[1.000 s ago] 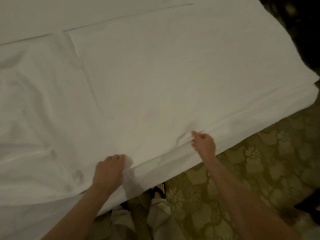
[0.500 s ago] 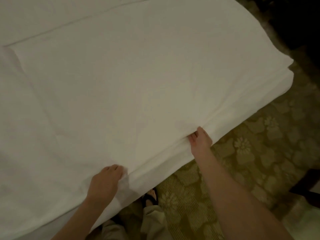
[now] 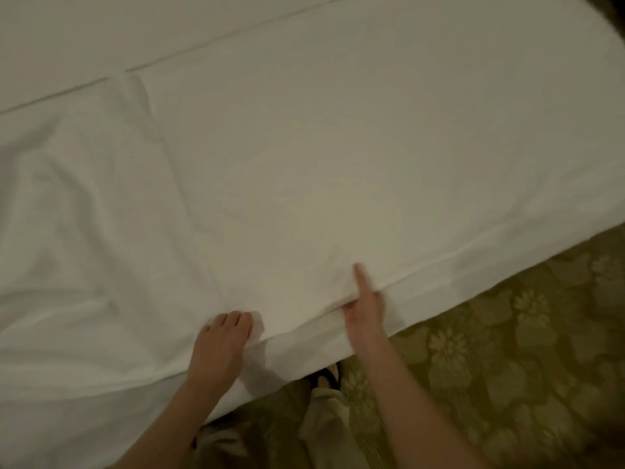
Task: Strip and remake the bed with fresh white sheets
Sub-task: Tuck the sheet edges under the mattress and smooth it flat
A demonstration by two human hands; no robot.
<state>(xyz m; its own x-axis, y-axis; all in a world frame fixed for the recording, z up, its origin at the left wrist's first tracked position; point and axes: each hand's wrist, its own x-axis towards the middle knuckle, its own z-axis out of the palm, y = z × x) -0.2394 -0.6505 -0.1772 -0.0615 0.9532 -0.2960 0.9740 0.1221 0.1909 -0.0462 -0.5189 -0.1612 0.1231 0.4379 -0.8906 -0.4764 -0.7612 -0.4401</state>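
A folded white sheet (image 3: 355,157) lies flat across the bed (image 3: 67,214), its near edge along the mattress side. My left hand (image 3: 225,336) grips that near edge with curled fingers, bunching a little cloth. A short way to its right, my right hand (image 3: 367,308) pinches the same edge, with the thumb stretched on top of the fold and the fingers tucked underneath. The under sheet on the left of the bed is wrinkled.
A green carpet with a flower pattern (image 3: 507,350) runs along the bed's near side. My trouser leg (image 3: 324,421) and a foot in a dark sandal (image 3: 329,375) stand close against the mattress. The bed's far right corner meets a dark area.
My right hand has slid a little closer to the left one, and its thumb now lies stretched on top of the sheet. The left hand keeps its grip on the edge.
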